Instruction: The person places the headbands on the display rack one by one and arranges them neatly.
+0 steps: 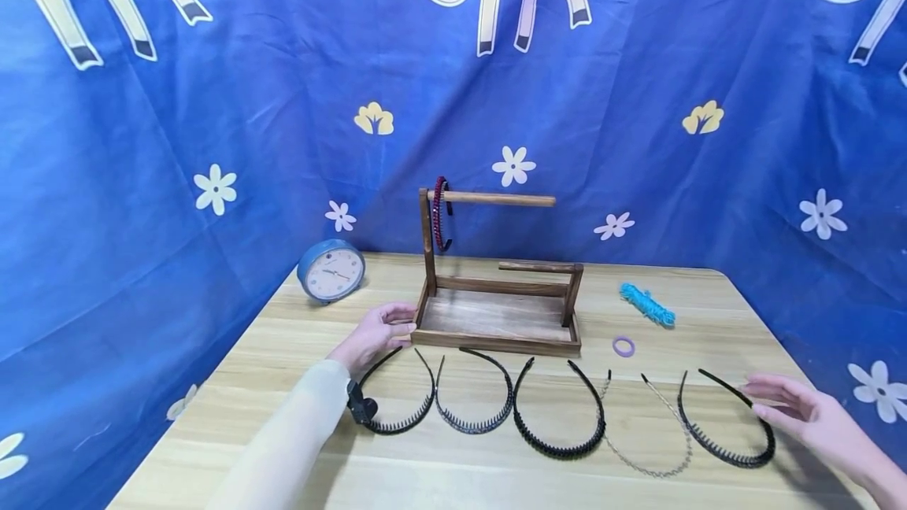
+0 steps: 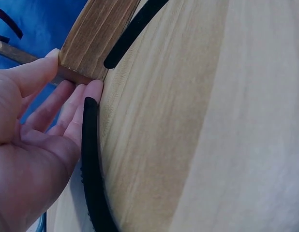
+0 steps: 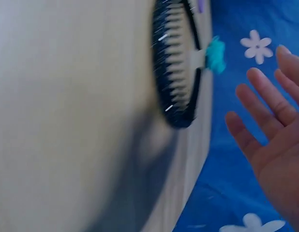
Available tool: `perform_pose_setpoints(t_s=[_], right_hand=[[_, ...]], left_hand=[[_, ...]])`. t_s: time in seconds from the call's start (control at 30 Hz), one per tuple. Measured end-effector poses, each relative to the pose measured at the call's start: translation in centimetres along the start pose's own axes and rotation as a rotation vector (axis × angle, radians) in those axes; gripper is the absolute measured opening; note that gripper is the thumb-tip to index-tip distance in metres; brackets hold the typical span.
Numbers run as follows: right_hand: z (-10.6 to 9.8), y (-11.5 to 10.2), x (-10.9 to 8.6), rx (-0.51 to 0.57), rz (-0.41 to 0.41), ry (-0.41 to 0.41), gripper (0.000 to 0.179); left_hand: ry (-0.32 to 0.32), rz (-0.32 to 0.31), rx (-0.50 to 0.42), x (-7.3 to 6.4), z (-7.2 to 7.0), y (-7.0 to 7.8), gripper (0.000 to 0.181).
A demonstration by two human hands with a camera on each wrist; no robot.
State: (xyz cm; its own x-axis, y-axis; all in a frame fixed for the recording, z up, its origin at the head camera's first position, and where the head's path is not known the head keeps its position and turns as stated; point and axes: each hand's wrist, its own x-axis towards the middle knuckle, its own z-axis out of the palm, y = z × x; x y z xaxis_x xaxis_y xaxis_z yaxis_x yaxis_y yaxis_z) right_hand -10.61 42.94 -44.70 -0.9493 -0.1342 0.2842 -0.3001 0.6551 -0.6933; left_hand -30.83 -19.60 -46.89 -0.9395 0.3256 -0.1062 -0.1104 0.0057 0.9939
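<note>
My left hand (image 1: 379, 333) rests against the left front corner of a dark wooden two-bar stand (image 1: 496, 343), its thumb and fingertips touching the wood (image 2: 94, 41). A red beaded headband (image 1: 438, 215) hangs at the left end of the upper bar. In front of the stand, several headbands lie in a row; the leftmost black toothed one (image 1: 397, 425) has an end close to my left fingers. At the far right, my right hand (image 1: 804, 415) hovers beside another black toothed headband (image 1: 740, 459). The right wrist view shows its fingers spread, apart from that headband (image 3: 164, 63).
A blue round clock (image 1: 331, 272) stands at the back left of the table. Right of the stand lie a turquoise bundle of cord (image 1: 646, 305) and a purple ring (image 1: 623, 339). Blue patterned cloth (image 1: 319, 140) hangs behind and on both sides.
</note>
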Motion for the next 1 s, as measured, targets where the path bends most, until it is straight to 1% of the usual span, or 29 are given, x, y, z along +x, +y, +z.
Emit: perform_pose_setpoints(t_s=[0.07,0.2,0.23,0.3,0.4,0.47,0.57,0.67,0.8,0.87,0.93,1.0], right_hand=[[0.0,0.6,-0.3,-0.032,0.037,-0.021,0.038],[-0.1,1.6,-0.9,-0.102,0.113,-0.073,0.037],[-0.1,1.8,-1.0,-0.116,0.124,-0.083,0.037],[-0.1,2.2,-1.3,-0.134,0.120,-0.091,0.035],[0.1,2.9,-1.7,-0.111,0.075,-0.101,0.031],[0.1,3.3,-1.9,-0.071,0.009,-0.113,0.029],[0.2,3.9,-2.0,-0.016,-0.050,-0.144,0.029],[0.2,4.1,-2.0,0.020,-0.077,-0.176,0.028],[0.3,4.3,-2.1,0.042,-0.096,-0.219,0.026],[0.4,4.5,-2.1,0.034,-0.130,-0.232,0.026],[0.5,4.5,-2.1,0.027,-0.145,-0.246,0.025],[0.6,4.6,-2.0,0.008,-0.182,-0.240,0.025]], left_hand=[[-0.006,0.008,0.004,0.0,0.0,0.0,0.051],[-0.008,-0.007,0.002,0.0,-0.2,0.1,0.052],[-0.007,-0.011,0.001,0.0,-0.2,0.1,0.052],[-0.007,-0.017,0.005,0.0,-0.3,0.1,0.052],[-0.010,-0.015,0.004,-0.1,-0.4,0.2,0.051],[-0.016,-0.010,0.009,-0.1,-0.3,0.3,0.051],[-0.017,-0.011,0.005,0.0,-0.3,0.2,0.052],[-0.012,-0.014,-0.004,0.1,-0.2,0.1,0.054],[-0.009,-0.011,-0.011,0.1,-0.1,0.0,0.054],[-0.011,-0.004,-0.009,0.0,-0.1,0.1,0.053],[-0.014,-0.001,-0.006,0.0,-0.1,0.1,0.052],[-0.016,0.001,0.000,-0.1,0.0,0.2,0.052]])
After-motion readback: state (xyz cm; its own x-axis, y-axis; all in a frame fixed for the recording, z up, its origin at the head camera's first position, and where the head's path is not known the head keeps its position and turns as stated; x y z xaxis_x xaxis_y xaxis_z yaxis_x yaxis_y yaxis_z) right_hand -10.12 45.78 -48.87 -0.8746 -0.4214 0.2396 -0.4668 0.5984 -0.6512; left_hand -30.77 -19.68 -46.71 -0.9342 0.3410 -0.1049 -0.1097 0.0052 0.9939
